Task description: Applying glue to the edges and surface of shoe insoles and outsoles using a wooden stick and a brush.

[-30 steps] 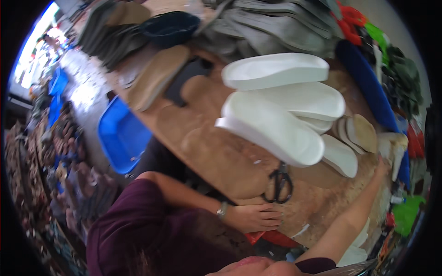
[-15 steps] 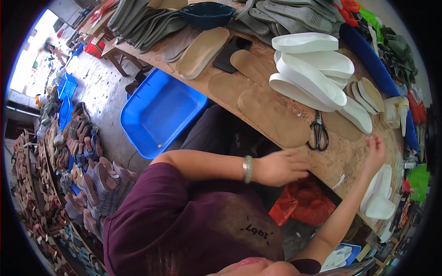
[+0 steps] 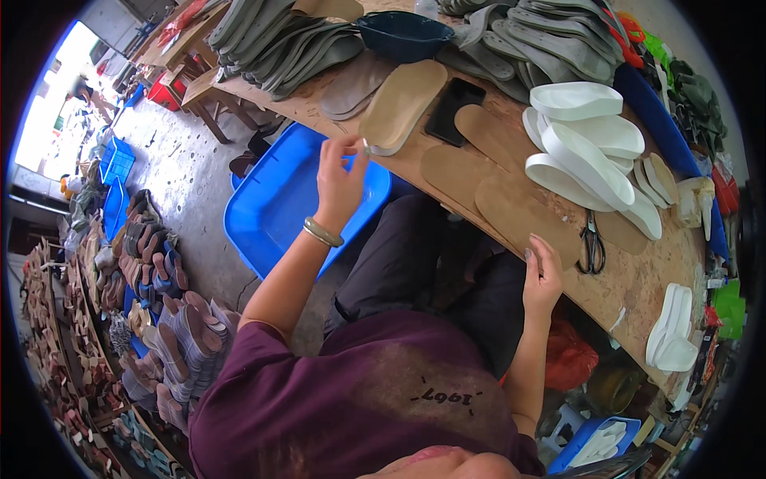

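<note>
My left hand, with a bangle on its wrist, is raised at the near edge of the workbench. Its thumb and forefinger come together in a pinch beside a tan insole lying on a white shoe sole. Whatever is between the fingertips is too small to make out. Over the bench's front edge, my right hand has its fingers stretched out and holds nothing. Near it lie a flat brown insole and black-handled scissors.
White soles are piled at the right, grey soles at the back. A dark phone and a dark green basin are on the bench. A blue tub stands below at the left.
My left hand has swung from in front of my body up and left to the tan insole. My right hand has come left from the white soles to the bench edge. The view has shifted.
</note>
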